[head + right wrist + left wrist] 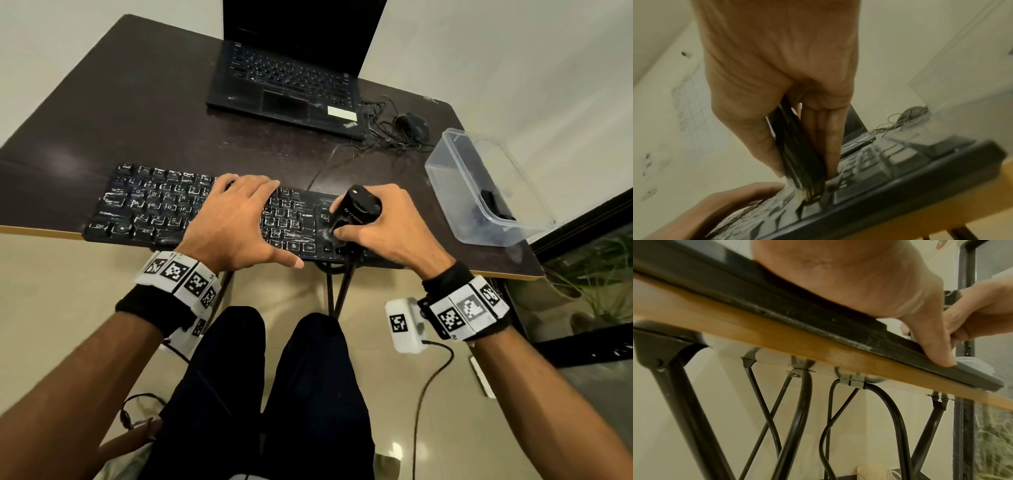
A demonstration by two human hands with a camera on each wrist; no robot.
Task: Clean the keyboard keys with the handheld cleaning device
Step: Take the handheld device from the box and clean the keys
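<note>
Right hand [376, 226] fingers wrapped round black cylindrical handheld cleaning device [356, 207], tip on dusty black keyboard [144, 205] right end; left hand [236, 222] flat, steadying keyboard middle. Advice: keep device upright, sweep row by row leftward.

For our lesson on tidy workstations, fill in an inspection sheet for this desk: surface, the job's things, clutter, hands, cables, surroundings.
Surface: dark table with a wooden edge; pale smears show on it.
Job's things: black keyboard at the near edge, its keys streaked with white dust; black cleaning device standing tip-down on its right end.
Clutter: open laptop at the back, screen dark; clear plastic box on the right with dark items inside.
Hands: left hand lies flat on the keyboard's middle, thumb at its front edge; right hand has its grip round the device.
Cables: mouse with tangled cable beside the laptop.
Surroundings: tiled floor, plain walls, plants behind glass on the right.
</note>
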